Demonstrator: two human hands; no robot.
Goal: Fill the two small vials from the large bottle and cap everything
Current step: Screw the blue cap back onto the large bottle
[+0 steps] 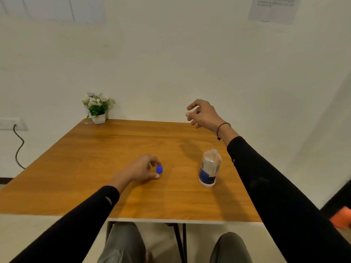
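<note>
Bottle (209,168), the large clear one with a blue and white label, stood upright on the wooden table (95,160), right of centre and toward the near half. Its neck showed no cap. How full it was could not be read through the blur.

Head view, left side: left hand (141,170) rested low over the middle of the table, thumb and forefinger curled round a small blue cap (159,169) and pinching it just above or on the wood; contact with the surface could not be told. The cap sat well apart from the bottle, to its left. Black sleeve ran back to the near edge.

Head view, right side: right hand (202,114) hung in the air above the far right corner of the table, beyond and above the bottle, fingers loosely curled and spread, holding nothing. A dark cord bracelet (222,128) circled that wrist, black sleeve below it.

Background, same view: small potted plant (97,107) with white flowers at the far left corner against the wall. A cable (19,147) dropped from a wall socket at left. A sheet of paper (274,8) was stuck high on the wall, text unreadable. Knees showed under the near table edge
</note>
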